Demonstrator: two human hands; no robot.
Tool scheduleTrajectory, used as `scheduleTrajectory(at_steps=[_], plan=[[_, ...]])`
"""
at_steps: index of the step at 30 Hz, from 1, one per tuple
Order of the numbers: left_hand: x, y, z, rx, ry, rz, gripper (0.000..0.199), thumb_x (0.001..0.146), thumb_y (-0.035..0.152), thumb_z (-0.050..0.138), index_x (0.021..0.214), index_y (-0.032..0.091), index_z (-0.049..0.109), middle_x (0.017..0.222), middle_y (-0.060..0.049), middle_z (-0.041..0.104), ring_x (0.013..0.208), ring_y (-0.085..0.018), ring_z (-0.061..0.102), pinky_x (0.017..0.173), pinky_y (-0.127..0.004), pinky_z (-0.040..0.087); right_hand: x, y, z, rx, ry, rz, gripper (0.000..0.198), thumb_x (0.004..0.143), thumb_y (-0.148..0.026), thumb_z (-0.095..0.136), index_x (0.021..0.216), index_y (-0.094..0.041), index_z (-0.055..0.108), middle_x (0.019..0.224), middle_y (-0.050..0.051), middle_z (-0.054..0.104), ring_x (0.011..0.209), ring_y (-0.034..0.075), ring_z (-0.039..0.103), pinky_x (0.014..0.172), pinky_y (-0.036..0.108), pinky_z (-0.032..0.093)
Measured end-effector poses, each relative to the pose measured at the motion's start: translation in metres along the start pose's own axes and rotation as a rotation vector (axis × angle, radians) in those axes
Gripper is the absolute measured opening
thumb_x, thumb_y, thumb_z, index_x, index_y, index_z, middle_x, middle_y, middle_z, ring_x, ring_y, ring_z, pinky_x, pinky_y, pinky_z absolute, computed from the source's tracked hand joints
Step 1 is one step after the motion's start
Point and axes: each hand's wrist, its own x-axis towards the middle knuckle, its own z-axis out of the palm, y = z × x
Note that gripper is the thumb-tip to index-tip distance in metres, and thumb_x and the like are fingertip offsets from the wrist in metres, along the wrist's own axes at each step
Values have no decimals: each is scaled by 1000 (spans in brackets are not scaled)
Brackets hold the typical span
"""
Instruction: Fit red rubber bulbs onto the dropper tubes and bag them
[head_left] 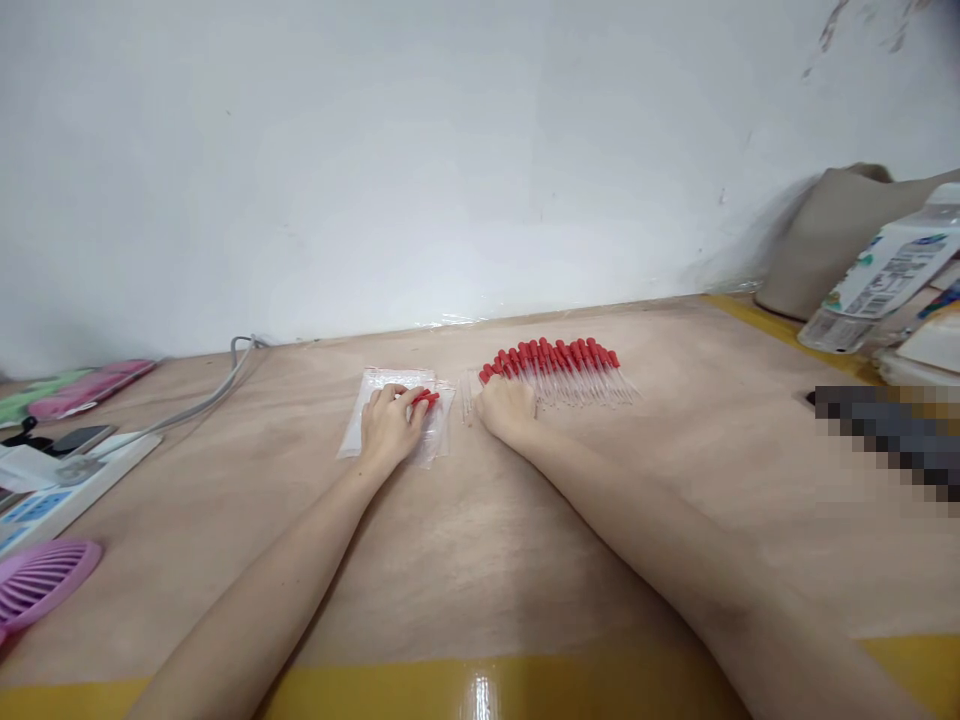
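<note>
My left hand [388,428] lies over a stack of clear plastic zip bags [358,425]. Its thumb and fingers are closed on a few small red rubber bulbs [426,397]. To the right, my right hand [508,408] is curled at the left end of a row of droppers [559,365] with red bulbs and thin clear tubes. What its fingers hold, if anything, is hidden. Several thin clear tubes [466,398] without bulbs lie between the two hands, just left of my right hand.
On the left are a power strip [82,490] with a grey cable [217,385], a pink fan [45,585] and a pink pouch [94,388]. A plastic bottle [874,275] and a beige container [817,235] stand at right. Behind the table rises a white wall [450,150].
</note>
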Motion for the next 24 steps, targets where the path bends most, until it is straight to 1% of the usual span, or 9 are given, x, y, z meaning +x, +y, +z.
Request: scheduleTrajectory(at_steps=[3,6,9,12,15,17,19,21,24], plan=[[1,-1,3,-26,-6,-10,21,80,30,52,89,20,68,86,-7,60,85,-25,54,77,-38,42,-19,9,-1,-7,68,-77,29,86,-24,37,101,-7,56,92,17,63,86,25,60,71,34,43],[1,2,2,-65,18,-11,16,79,27,52,83,18,65,84,-7,62,84,-24,54,78,-38,42,-42,25,0,18,168,-238,25,88,-25,35,95,-10,54,93,14,61,87,23,57,76,34,41],[-4,11,-5,-138,68,22,13,80,25,51,84,18,61,84,-6,63,84,-23,55,80,-37,42,-62,47,3,169,213,-389,24,89,-23,31,89,-12,53,86,12,60,79,20,55,70,32,42],[-15,27,-17,-254,80,103,12,81,24,49,86,19,59,83,-5,63,82,-21,56,78,-34,44,-76,73,3,345,224,-467,24,89,-19,31,101,-16,52,89,7,61,80,18,56,70,30,45],[-31,45,-29,-369,-32,175,10,79,22,50,85,19,59,80,-4,62,79,-19,57,74,-32,46,-83,93,-2,371,259,-555,32,88,-17,32,115,-20,49,98,7,61,90,19,56,76,33,45],[-39,55,-34,-417,-148,190,10,77,20,51,83,20,59,77,-3,62,73,-17,57,70,-31,47,-85,100,-6,356,260,-595,32,88,-17,31,113,-20,52,96,8,61,89,19,56,77,33,45],[-44,61,-35,-433,-229,196,11,75,17,52,82,20,60,76,-2,61,71,-17,56,68,-31,48,-84,101,-10,329,266,-598,28,89,-17,32,105,-19,55,93,7,61,87,18,56,77,33,44],[-46,63,-31,-439,-237,209,17,74,17,54,89,19,62,83,-4,61,78,-19,57,72,-33,48,-83,99,-12,292,276,-599,24,88,-18,34,98,-18,56,90,7,61,85,18,55,79,33,42],[-45,63,-23,-440,-204,243,22,78,24,56,98,21,64,98,-7,59,93,-21,54,83,-37,46,-82,96,-11,279,277,-628,18,88,-21,39,91,-17,56,84,6,61,80,17,54,77,31,40]])
